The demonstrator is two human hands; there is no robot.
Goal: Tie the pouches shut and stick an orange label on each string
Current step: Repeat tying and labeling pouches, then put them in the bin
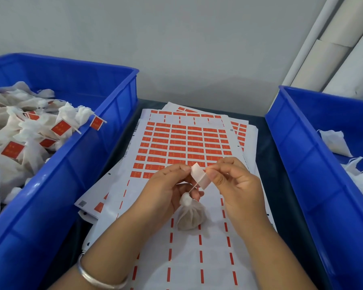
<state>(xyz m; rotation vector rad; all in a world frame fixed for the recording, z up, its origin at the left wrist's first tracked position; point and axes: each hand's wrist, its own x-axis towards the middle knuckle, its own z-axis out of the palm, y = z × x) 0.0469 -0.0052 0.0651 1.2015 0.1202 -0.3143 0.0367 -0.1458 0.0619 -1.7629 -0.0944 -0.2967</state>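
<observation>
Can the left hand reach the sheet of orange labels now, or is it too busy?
Probably not yet. The label sheet lies uncovered just beyond, but the left hand pinches the label on the pouch string, together with the right hand.

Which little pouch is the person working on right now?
Look between the two blue bins, above the sticker sheets. It is the pouch hanging on a string from both hands, alone, while the others lie in the bins.
</observation>
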